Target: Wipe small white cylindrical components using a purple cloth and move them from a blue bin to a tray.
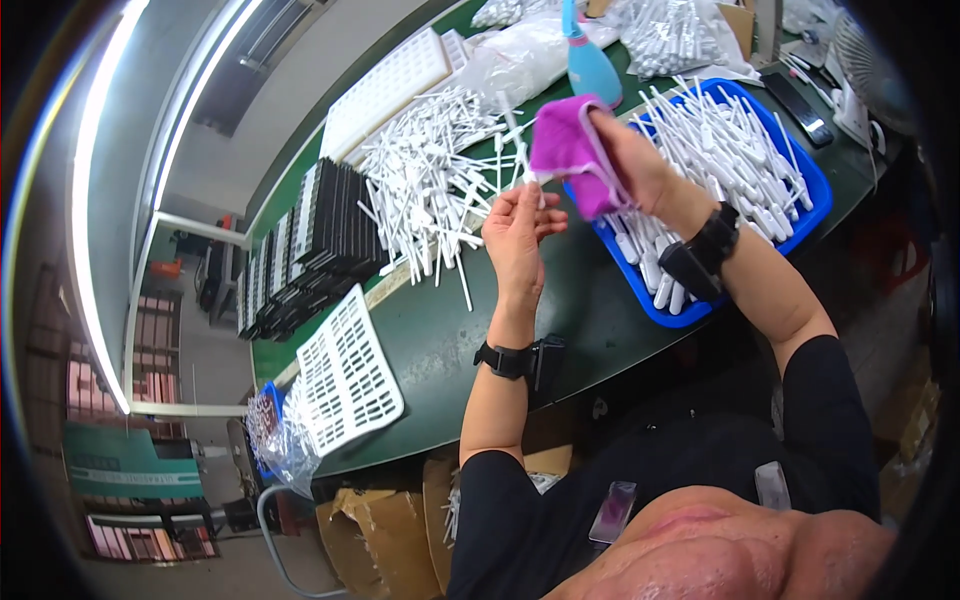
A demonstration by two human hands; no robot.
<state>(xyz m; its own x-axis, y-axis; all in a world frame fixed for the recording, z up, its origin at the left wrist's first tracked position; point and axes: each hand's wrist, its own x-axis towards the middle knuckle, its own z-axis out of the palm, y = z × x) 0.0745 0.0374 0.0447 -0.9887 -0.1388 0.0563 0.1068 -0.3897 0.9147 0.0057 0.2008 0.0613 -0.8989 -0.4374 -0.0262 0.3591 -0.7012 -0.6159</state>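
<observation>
My left hand [515, 238] is closed in a pinch on a slim white plastic stick [517, 137], which points up and away from me and is slightly blurred. A purple cloth [566, 145] with a pale edge is bunched in my right hand [640, 168]. The cloth hangs right beside the stick; whether they touch, I cannot tell. Below my right hand stands a blue basket [826, 195] full of white sticks with thicker ends [735, 160]. A loose heap of similar white sticks [425, 165] lies to the left of my left hand.
On the green table [440, 345] are stacked black trays [325, 225], a white slotted tray [350, 375] near the left edge and a white foam block [395, 85]. At the back stand a blue squeeze bottle [592, 70] and plastic bags [670, 40]. Cardboard boxes [385, 540] sit below.
</observation>
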